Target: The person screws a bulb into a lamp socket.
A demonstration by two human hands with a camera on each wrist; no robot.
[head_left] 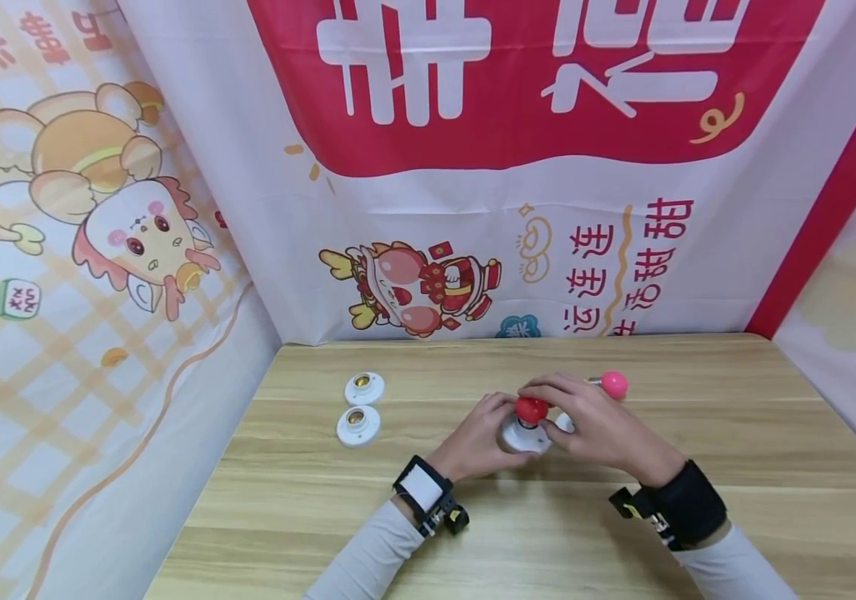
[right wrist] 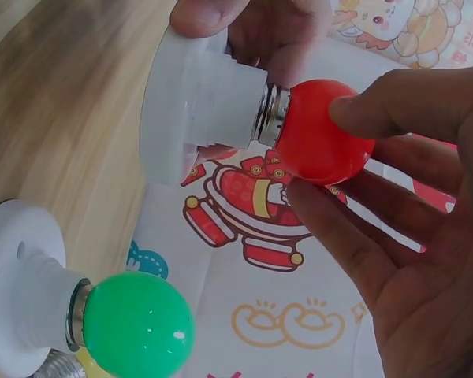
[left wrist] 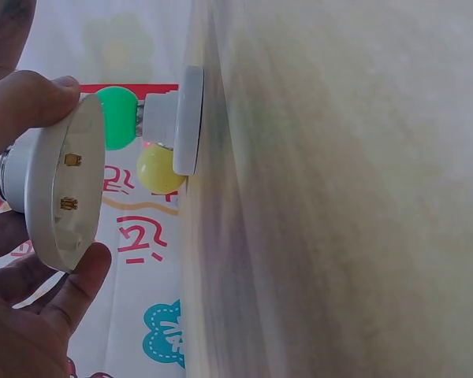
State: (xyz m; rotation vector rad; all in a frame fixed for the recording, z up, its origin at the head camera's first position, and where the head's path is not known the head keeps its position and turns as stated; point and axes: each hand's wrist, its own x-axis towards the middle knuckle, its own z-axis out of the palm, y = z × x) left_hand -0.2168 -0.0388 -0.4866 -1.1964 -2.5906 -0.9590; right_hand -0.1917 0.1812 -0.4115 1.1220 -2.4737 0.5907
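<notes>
Now | left hand [head_left: 476, 440]: fingers pinching a white round plastic lamp holder [right wrist: 217, 102] by its edge, held above the pale wood-grain surface [head_left: 307, 517] | right hand [head_left: 598, 425]: fingers pinching a glossy red round bulb [right wrist: 322, 134], its silvery neck at the holder's mouth | just beside: green round bulb [right wrist: 138, 324] in a second white round holder [right wrist: 16, 287]

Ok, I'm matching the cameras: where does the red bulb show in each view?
Head: red bulb, right of and below centre.
Left wrist: a sliver, left edge, about mid-height.
Right wrist: right of and above centre.
Shared landmark: the white socket at its metal end.
</notes>
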